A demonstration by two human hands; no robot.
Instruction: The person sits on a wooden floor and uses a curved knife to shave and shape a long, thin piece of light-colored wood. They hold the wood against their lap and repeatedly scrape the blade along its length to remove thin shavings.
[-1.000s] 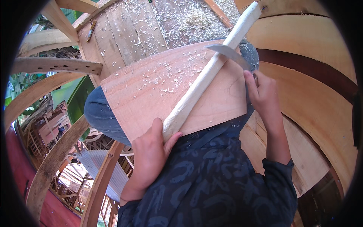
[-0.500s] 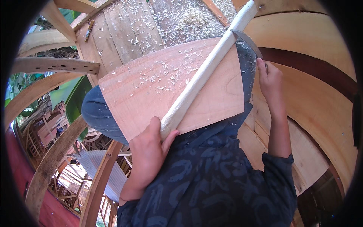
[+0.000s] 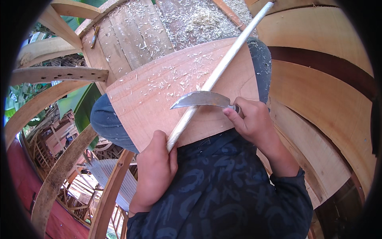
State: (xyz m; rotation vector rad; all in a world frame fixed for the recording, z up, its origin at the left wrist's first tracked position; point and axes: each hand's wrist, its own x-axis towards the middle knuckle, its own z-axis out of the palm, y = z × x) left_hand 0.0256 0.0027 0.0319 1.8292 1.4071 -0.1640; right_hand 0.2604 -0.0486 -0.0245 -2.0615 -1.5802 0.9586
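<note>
My left hand (image 3: pixel 158 161) is closed round the near end of a long pale stick of peeled wood (image 3: pixel 218 71). The stick slants away to the upper right across a broad wooden board (image 3: pixel 149 95) lying over my lap. In my right hand (image 3: pixel 251 119) is the handle of a knife with a curved blade (image 3: pixel 199 99). Its blade crosses the stick in its nearer half, tip to the left; whether the edge touches the wood I cannot tell. Small wood shavings (image 3: pixel 181 77) are scattered over the board.
Heaped shavings (image 3: pixel 207 20) cover the plank floor (image 3: pixel 127 34) ahead. A small yellow-and-dark object (image 3: pixel 94 37) lies on the planks at upper left. Curved wooden ribs (image 3: pixel 59 75) stand at the left, with gaps between them. Wide curved planks (image 3: pixel 318 95) form a wall close on the right.
My right hand has brought the knife from the stick's far end toward me, to its nearer half. The stick has turned in my left hand and shows a narrower face.
</note>
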